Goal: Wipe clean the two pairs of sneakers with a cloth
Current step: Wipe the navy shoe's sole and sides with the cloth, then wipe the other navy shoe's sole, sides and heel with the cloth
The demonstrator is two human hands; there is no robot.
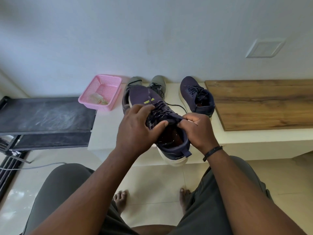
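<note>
Both hands hold one navy sneaker (171, 133) in front of the white ledge (240, 141), heel toward the person. The left hand (135, 131) wraps over the laces, thumb curled onto the tongue; the right hand (198, 129) pinches the collar edge — fingers bent tight. Its mate, the second navy sneaker (196, 95), stands on the ledge beside two grey sneakers (157, 83). A pink basket (101, 90) sits at the ledge's left end, pale cloth (97, 99) inside.

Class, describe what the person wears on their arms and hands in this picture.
Both forearms are bare, with no sleeves in view. The right hand has a thin black braided band at its wrist. The left hand wears nothing: no ring, watch or glove.
</note>
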